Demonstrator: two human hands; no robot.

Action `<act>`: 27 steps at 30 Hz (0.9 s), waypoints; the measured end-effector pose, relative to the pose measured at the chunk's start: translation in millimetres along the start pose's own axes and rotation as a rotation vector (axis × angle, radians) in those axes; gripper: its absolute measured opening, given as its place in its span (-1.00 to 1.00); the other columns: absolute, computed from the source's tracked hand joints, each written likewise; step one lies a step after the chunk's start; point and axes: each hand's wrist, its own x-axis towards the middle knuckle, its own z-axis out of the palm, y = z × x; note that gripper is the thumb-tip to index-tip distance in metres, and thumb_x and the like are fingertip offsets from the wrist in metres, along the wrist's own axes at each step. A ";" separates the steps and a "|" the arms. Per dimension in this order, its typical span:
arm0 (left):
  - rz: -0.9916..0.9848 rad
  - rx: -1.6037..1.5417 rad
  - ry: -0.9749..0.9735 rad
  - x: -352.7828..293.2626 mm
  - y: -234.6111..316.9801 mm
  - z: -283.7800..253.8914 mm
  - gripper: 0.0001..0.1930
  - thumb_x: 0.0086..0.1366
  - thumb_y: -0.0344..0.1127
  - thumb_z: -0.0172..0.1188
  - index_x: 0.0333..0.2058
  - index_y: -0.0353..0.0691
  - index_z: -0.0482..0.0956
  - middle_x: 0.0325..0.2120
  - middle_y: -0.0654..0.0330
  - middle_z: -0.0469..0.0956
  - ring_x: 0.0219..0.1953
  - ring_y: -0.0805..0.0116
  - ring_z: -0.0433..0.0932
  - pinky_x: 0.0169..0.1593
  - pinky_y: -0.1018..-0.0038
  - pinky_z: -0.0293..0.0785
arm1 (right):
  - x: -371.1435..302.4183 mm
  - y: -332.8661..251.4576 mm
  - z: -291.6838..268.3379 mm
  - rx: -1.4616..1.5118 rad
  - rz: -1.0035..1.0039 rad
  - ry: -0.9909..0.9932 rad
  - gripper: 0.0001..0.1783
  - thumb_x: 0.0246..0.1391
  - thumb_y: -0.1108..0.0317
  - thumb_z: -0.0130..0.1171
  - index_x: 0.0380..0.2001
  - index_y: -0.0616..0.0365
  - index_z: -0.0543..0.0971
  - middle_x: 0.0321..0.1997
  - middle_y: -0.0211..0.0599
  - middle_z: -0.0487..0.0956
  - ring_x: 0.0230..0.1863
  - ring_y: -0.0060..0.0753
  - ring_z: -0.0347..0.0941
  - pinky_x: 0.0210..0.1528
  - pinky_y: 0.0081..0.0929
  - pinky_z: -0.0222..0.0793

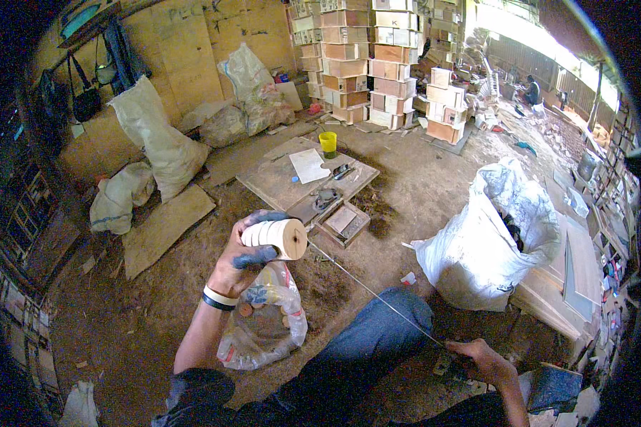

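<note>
My left hand point(229, 267), its fingertips darkened, is closed round a short stack of pale wooden discs point(289, 239). The end disc faces right and shows a dark mark near its middle. A long thin metal rod point(376, 293) slants from beside the discs down to my right hand; whether its far tip touches them I cannot tell. My right hand point(488, 364) is closed on the rod's near end, low on the right. Beneath my left forearm, an open clear plastic bag point(298, 324) on the ground has a few round brown pieces inside.
Ahead lies a low wooden board point(271, 174) with a yellow cup point(327, 145), a paper sheet point(309, 166) and a small wooden tray point(363, 219). A large white sack point(459, 245) stands right. Full sacks point(157, 135) lean at left; stacked wooden boxes point(345, 71) rise behind.
</note>
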 end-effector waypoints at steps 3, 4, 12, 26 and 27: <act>0.023 0.126 -0.036 5.2 6.7 -2.9 -0.34 -0.17 -0.38 0.56 -0.03 -0.35 0.53 -0.13 0.19 0.60 -0.08 0.39 0.58 0.07 0.48 0.50 | 0.6 0.9 1.0 -0.046 -0.012 -0.022 -0.28 -0.20 0.62 0.20 0.17 0.14 0.45 -0.26 0.07 0.62 -0.38 0.03 0.58 -0.28 -0.24 0.46; 0.044 0.124 -0.038 6.7 8.4 -3.4 -0.36 -0.17 -0.39 0.56 -0.03 -0.35 0.53 -0.13 0.19 0.60 -0.09 0.39 0.59 0.07 0.48 0.50 | 0.7 0.9 1.3 -0.057 0.039 -0.065 -0.28 -0.20 0.62 0.20 0.17 0.14 0.45 -0.24 0.08 0.62 -0.34 0.06 0.59 -0.26 -0.23 0.47; 0.008 0.319 -0.108 18.4 25.4 -3.3 -0.35 -0.17 -0.42 0.56 -0.02 -0.33 0.54 -0.13 0.19 0.62 -0.14 0.42 0.60 0.01 0.47 0.54 | -0.2 5.0 5.6 -0.053 0.012 -0.087 -0.27 -0.18 0.56 0.25 0.19 0.08 0.45 -0.06 0.00 0.61 -0.06 0.06 0.58 -0.01 -0.24 0.48; 0.110 0.913 -0.798 29.9 23.8 50.2 -0.40 -0.13 -0.30 0.56 -0.02 -0.16 0.62 -0.13 0.13 0.65 -0.10 0.34 0.60 0.04 0.36 0.49 | -0.9 12.3 5.6 0.001 0.044 -0.120 -0.35 -0.12 0.48 0.26 0.16 0.16 0.45 -0.03 0.02 0.61 -0.06 0.06 0.57 -0.03 -0.26 0.47; 0.101 0.878 -0.765 32.9 20.6 54.9 -0.30 -0.15 -0.30 0.57 0.06 -0.18 0.55 -0.06 0.10 0.61 -0.04 0.33 0.57 0.08 0.36 0.46 | -1.3 13.5 3.9 0.040 0.030 -0.092 -0.37 -0.12 0.47 0.26 0.13 0.18 0.46 -0.04 0.02 0.61 -0.06 0.04 0.58 -0.03 -0.27 0.47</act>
